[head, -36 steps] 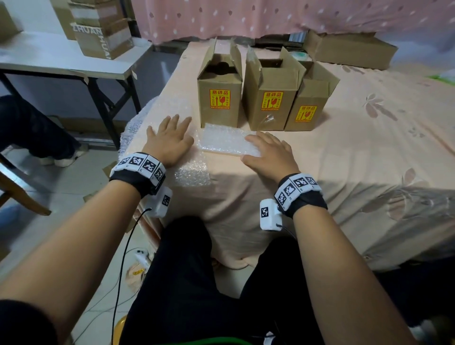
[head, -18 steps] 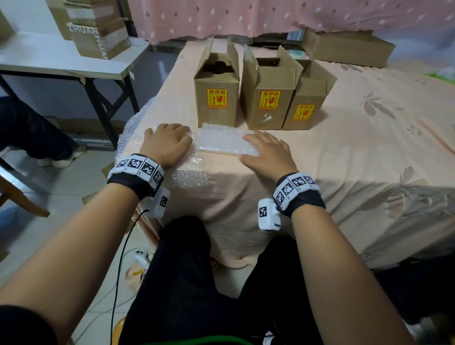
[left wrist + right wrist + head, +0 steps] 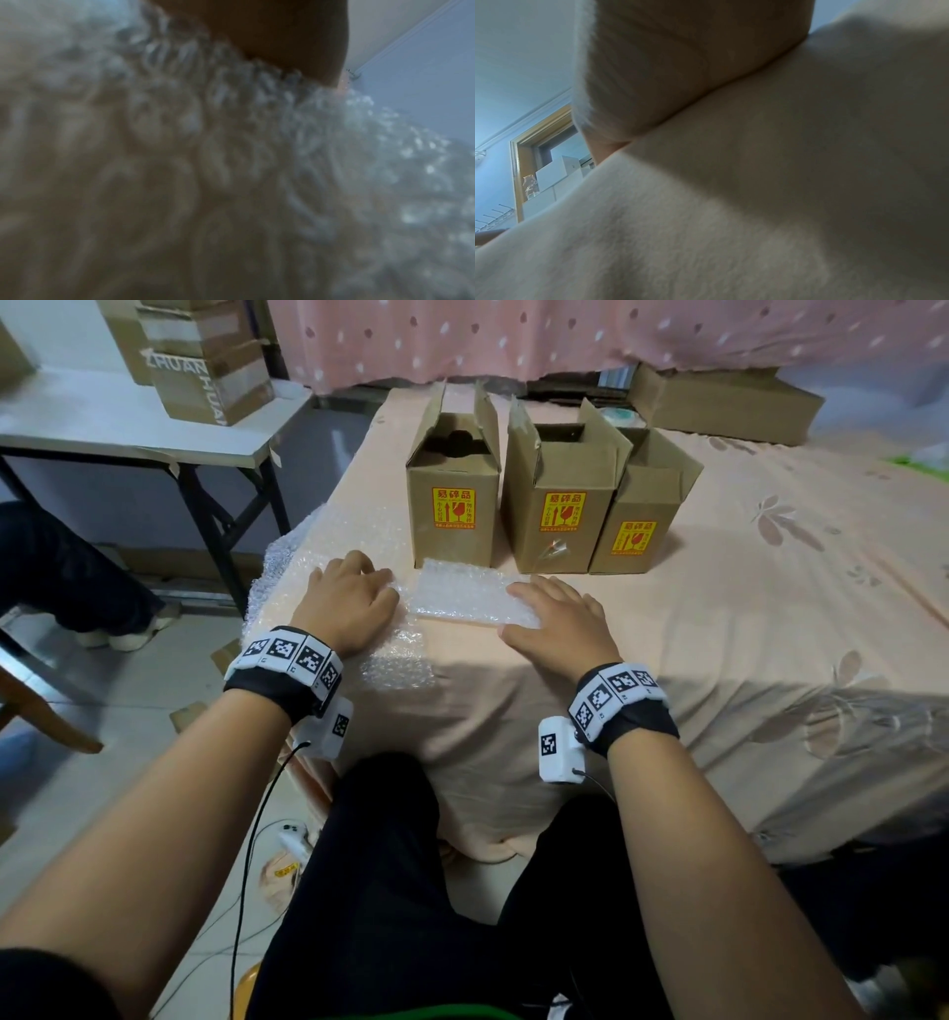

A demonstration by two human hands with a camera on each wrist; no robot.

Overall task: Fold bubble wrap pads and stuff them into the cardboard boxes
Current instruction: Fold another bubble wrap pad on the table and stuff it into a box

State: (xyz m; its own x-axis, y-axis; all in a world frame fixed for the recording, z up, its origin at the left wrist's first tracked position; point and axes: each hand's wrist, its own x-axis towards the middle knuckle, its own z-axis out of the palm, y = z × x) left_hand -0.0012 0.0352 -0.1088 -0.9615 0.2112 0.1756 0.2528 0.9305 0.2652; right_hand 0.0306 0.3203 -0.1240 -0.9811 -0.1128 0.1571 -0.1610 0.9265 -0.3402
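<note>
Boxes (image 3: 560, 505) stand behind pad (image 3: 464, 600).

Three open cardboard boxes (image 3: 454, 505) (image 3: 562, 505) (image 3: 637, 526), one folded bubble wrap pad (image 3: 462, 600), two hands (image 3: 346, 603) (image 3: 562, 624).

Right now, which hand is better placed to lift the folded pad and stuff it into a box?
Right hand, probably: it lies flat on the folded pad. The left hand sits curled beside it.

three open brown cardboard boxes (image 3: 554, 505) stand side by side, blocking the way forward; bare peach floral bedsheet (image 3: 796, 588) lies open rightward.
</note>
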